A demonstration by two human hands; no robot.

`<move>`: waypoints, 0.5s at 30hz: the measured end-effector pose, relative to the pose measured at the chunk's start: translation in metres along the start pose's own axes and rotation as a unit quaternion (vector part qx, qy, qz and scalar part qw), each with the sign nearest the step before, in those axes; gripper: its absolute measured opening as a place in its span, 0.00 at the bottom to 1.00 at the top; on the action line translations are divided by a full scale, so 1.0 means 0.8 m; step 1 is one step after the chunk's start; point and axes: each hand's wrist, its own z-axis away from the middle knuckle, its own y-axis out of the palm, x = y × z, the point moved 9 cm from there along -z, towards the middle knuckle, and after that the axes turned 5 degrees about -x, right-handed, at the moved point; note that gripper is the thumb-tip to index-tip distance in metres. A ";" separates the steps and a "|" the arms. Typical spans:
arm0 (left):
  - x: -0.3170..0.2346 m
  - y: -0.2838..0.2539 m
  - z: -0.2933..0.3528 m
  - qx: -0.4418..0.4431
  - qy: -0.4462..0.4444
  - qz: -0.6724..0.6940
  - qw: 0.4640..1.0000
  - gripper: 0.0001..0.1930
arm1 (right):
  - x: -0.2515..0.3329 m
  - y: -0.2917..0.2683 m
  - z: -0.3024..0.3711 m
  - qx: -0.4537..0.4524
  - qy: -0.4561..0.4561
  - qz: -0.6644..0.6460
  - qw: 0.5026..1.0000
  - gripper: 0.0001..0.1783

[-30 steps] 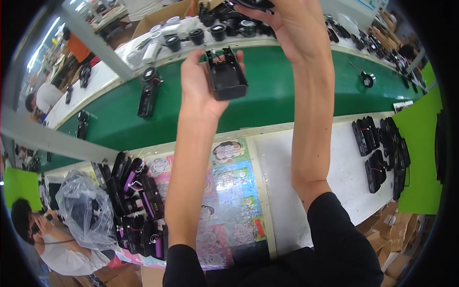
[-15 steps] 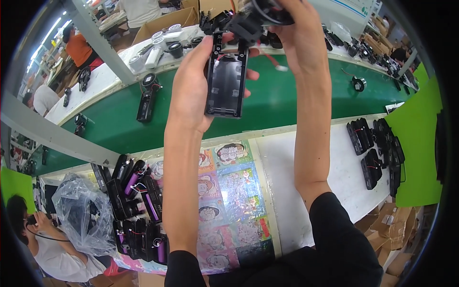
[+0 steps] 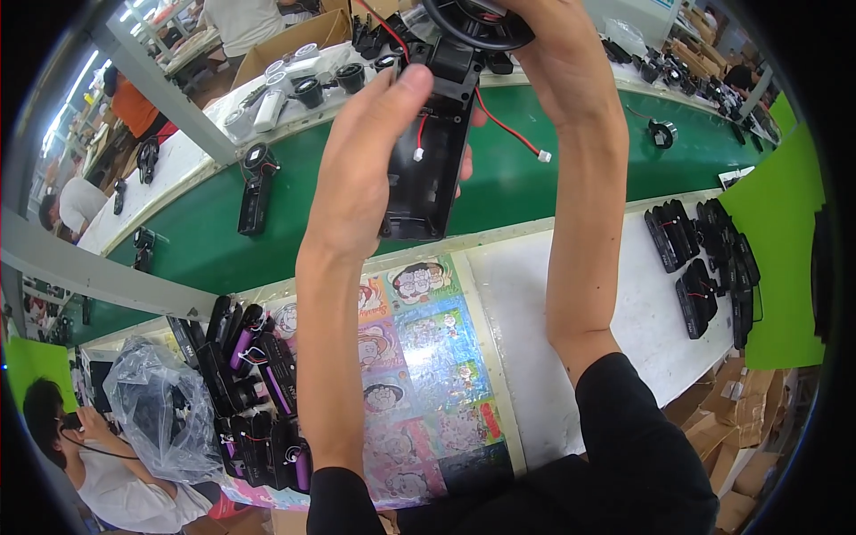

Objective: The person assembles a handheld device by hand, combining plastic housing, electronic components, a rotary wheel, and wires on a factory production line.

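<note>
Over the green belt (image 3: 526,201), the left hand (image 3: 352,165) clasped the black casing (image 3: 419,192) while the right hand (image 3: 562,58) grasped the round black head (image 3: 486,37) at its upper end; loose wires (image 3: 517,136) could be pinched if those parts pressed together

Room betw. forearms (image 3: 587,232) over printed mat (image 3: 437,348) & white tabletop (image 3: 526,312); held blk casing (image 3: 423,196) blocks green belt (image 3: 517,196) ctr, blk/purple pile (image 3: 250,446) + clear bag (image 3: 160,419) L, blk casing stacks (image 3: 695,299) far R.
</note>
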 end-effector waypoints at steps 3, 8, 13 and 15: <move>-0.001 0.000 0.000 -0.042 -0.007 -0.054 0.998 0.25 | 0.003 0.000 0.002 0.017 -0.013 -0.007 1.000 0.25; 0.002 -0.004 -0.004 -0.045 0.012 -0.034 0.998 0.21 | -0.005 0.004 0.002 0.042 0.007 0.003 0.999 0.24; -0.006 -0.004 -0.002 -0.030 0.043 -0.018 0.998 0.16 | -0.002 0.013 0.002 0.055 -0.012 0.006 0.998 0.22; -0.010 -0.006 0.002 -0.038 0.054 -0.022 0.998 0.15 | 0.000 0.018 0.004 0.061 -0.016 -0.010 0.998 0.21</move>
